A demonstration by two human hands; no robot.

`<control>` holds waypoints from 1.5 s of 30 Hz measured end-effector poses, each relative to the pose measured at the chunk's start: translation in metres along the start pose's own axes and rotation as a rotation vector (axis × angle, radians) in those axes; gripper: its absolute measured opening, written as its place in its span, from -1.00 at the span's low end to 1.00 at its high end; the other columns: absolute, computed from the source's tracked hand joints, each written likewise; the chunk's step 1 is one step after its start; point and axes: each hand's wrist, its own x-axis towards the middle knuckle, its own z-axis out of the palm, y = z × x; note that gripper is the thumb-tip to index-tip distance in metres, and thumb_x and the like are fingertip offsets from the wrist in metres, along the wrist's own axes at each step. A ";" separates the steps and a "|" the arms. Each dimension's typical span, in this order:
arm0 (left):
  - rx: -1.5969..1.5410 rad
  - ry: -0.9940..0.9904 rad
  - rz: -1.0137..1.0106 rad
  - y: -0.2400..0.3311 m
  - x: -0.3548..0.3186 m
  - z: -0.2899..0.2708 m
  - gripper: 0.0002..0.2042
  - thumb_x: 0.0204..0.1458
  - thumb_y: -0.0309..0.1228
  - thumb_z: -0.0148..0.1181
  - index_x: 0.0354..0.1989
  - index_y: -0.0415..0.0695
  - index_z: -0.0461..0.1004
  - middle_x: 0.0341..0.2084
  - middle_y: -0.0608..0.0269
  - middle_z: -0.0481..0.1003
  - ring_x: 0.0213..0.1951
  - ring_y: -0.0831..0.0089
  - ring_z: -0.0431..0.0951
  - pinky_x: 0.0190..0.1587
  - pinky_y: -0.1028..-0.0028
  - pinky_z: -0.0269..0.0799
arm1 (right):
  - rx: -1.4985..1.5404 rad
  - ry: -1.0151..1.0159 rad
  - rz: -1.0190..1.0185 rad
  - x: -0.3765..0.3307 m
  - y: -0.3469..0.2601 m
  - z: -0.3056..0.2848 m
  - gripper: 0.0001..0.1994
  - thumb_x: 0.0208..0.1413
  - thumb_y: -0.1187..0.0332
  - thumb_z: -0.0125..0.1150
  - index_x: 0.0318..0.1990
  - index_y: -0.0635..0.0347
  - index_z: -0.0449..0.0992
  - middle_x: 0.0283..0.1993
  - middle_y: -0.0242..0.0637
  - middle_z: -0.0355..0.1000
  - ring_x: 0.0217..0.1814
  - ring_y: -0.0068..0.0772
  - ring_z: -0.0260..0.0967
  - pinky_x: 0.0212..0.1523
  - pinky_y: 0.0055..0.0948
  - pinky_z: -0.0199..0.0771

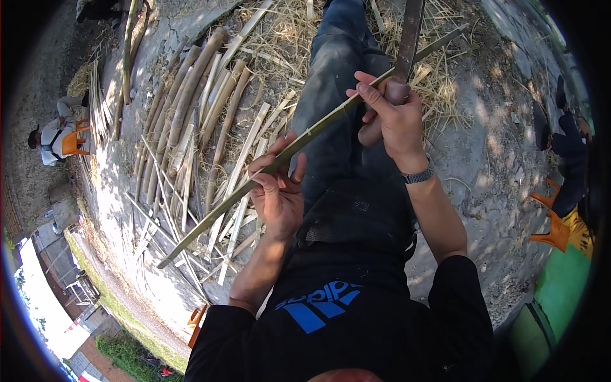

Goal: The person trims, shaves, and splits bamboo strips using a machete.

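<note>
Strip: long green bamboo strip (299, 143) slanting across the lap, low end over the ground at lower left, upper end past the right hand.
Left hand (277, 191): grip pinched on the strip at mid-length, thumb on top, fingers curled beneath.
Right hand (394, 114): grip closed around the strip and a dark-handled blade (409, 35) pointing away from the body.
Risk: likely slip of the blade along the strip toward the left hand's fingers; splinters from raw edges; strip bending and twisting out of the pinch.
Around the strip: split bamboo poles (191, 102) just left; dry shavings (286, 38) beyond; denim-clad legs (337, 83) directly under; seated person (54, 137) far left; orange chair (557, 226) far right.
</note>
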 end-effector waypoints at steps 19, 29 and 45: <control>1.641 -0.476 -0.441 0.111 0.013 -0.010 -0.47 0.22 -0.05 0.25 0.16 -0.25 0.44 -0.15 -0.13 0.62 -0.10 -0.10 0.63 0.01 0.05 0.48 | 0.081 0.148 -0.108 0.005 0.001 -0.019 -0.83 0.10 0.59 0.39 -0.35 0.25 0.46 -0.14 -0.18 0.59 -0.31 -0.49 0.57 -0.30 -0.51 0.67; 1.256 -0.116 -0.594 0.065 -0.014 -0.026 -0.70 0.29 -0.32 0.26 0.10 -0.21 0.62 -0.67 0.36 0.41 -0.56 0.69 0.31 -0.48 0.52 0.26 | -0.635 -0.012 -0.233 -0.007 -0.018 -0.023 -0.73 0.16 0.33 0.45 -0.27 0.32 0.47 -0.29 -0.25 0.64 -0.36 -0.53 0.62 -0.38 -0.50 0.59; 1.412 -0.076 -0.281 0.048 0.001 -0.001 -0.85 0.25 -0.42 0.27 -0.27 -0.28 0.59 -0.70 0.12 0.45 -0.65 0.47 0.42 -0.55 0.43 0.28 | -1.201 -0.316 -0.419 -0.002 -0.024 -0.020 -0.51 0.21 -0.09 0.32 -0.50 0.14 0.42 -0.64 -0.28 0.46 -0.58 -0.11 0.50 -0.57 -0.19 0.47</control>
